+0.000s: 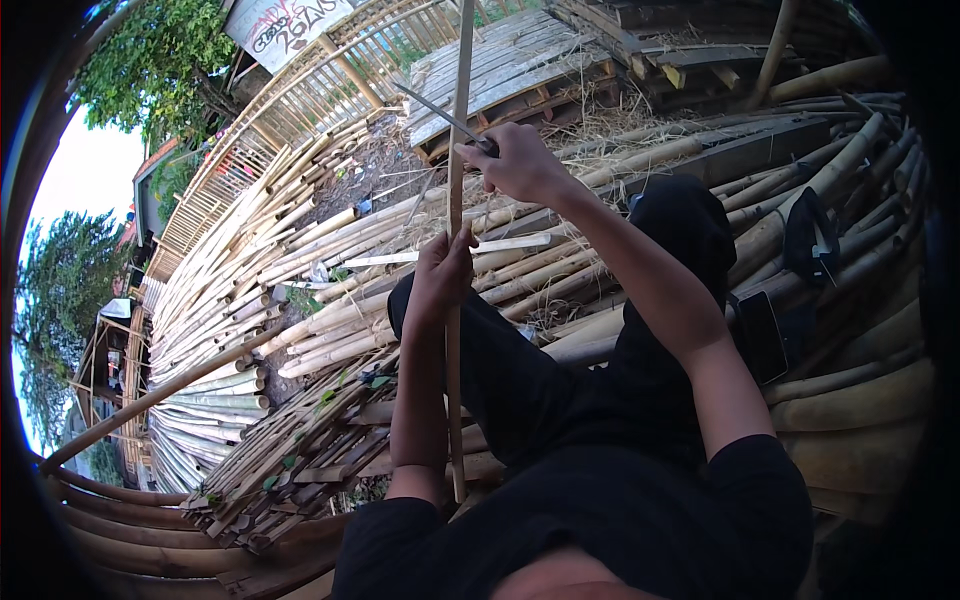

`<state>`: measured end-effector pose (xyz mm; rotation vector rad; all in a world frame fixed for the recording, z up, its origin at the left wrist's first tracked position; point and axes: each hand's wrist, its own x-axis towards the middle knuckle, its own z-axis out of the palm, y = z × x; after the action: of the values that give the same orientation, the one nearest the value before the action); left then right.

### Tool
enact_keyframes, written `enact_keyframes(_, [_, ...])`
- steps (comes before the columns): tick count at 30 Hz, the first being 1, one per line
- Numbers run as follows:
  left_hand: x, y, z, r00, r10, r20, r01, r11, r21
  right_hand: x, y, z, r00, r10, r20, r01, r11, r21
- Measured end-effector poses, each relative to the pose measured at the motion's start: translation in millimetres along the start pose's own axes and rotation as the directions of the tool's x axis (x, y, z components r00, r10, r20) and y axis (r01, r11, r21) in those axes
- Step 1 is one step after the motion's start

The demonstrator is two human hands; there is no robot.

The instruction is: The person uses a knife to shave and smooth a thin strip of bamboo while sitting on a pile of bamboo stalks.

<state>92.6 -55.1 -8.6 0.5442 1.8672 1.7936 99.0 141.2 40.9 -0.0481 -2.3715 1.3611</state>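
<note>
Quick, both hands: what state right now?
Left hand: closed around a long, flat, tan bamboo strip.
Right hand: closed on a dark-handled, grey-bladed knife.

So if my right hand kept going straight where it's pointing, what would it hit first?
Probably the long strip just left of your right hand; their outlines overlap in view, though depth leaves any contact unclear.

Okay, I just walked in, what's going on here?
A person sits among bamboo poles, working with both bare hands. The left hand holds a long, thin strip roughly upright. The right hand grips a knife, its blade crossing the strip above the left hand. Whether the blade is biting in is too small to tell.
</note>
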Motion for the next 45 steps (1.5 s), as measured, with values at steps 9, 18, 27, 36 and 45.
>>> enact_keyframes(9, [32.2, -7.2, 2.4, 0.996, -0.085, 0.030, 0.084, 0.995, 0.057, -22.9, 22.1, 12.1, 0.981, -0.084, 0.175, 0.160, 0.860, -0.485])
enact_keyframes(18, [45.5, -58.3, -9.4, 0.983, 0.092, -0.159, -0.019, 0.912, 0.411, -26.1, 55.1, 43.1, 0.977, 0.070, 0.202, 0.074, 0.776, -0.626])
enact_keyframes(27, [35.5, -41.5, 3.7, 0.967, 0.161, -0.196, -0.016, 0.809, 0.588, -25.6, 56.5, 56.7, 0.958, 0.172, 0.231, 0.017, 0.767, -0.642])
enact_keyframes(36, [33.6, -51.4, -2.3, 0.939, 0.282, -0.199, -0.091, 0.759, 0.645, -26.9, 50.8, 61.3, 0.943, 0.211, 0.258, 0.013, 0.751, -0.660])
enact_keyframes(45, [27.9, -53.6, 6.2, 0.931, 0.296, -0.213, -0.066, 0.711, 0.700, -25.5, 66.6, 70.7, 0.923, 0.298, 0.245, -0.090, 0.784, -0.614])
